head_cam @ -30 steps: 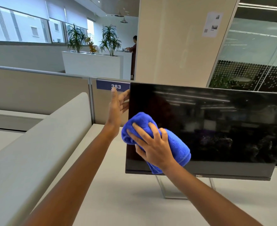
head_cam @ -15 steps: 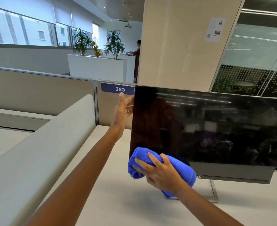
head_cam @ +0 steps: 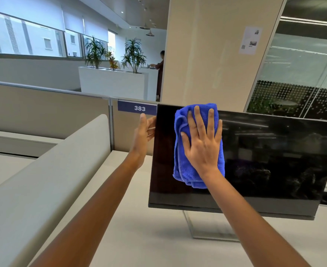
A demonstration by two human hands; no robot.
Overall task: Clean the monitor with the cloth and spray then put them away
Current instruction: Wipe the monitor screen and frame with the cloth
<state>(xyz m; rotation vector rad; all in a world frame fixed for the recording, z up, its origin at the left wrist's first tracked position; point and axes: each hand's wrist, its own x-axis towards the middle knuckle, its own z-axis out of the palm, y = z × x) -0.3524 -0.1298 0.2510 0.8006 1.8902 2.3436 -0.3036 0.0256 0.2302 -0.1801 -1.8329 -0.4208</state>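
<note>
So, monitor [head_cam: 255,160] steadied at 9 o'clock edge by left hand [head_cam: 142,135], fingers clamped around it so no wobble. Blue cloth [head_cam: 181,151] pressed flat at 11 o'clock corner under right hand [head_cam: 203,143], fingers spread. Spray not seen.

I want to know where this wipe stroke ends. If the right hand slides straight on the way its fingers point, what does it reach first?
The right hand points up the monitor, pressing the blue cloth. Going on, it likely reaches the monitor's top edge first, with the beige pillar farther behind.
</note>
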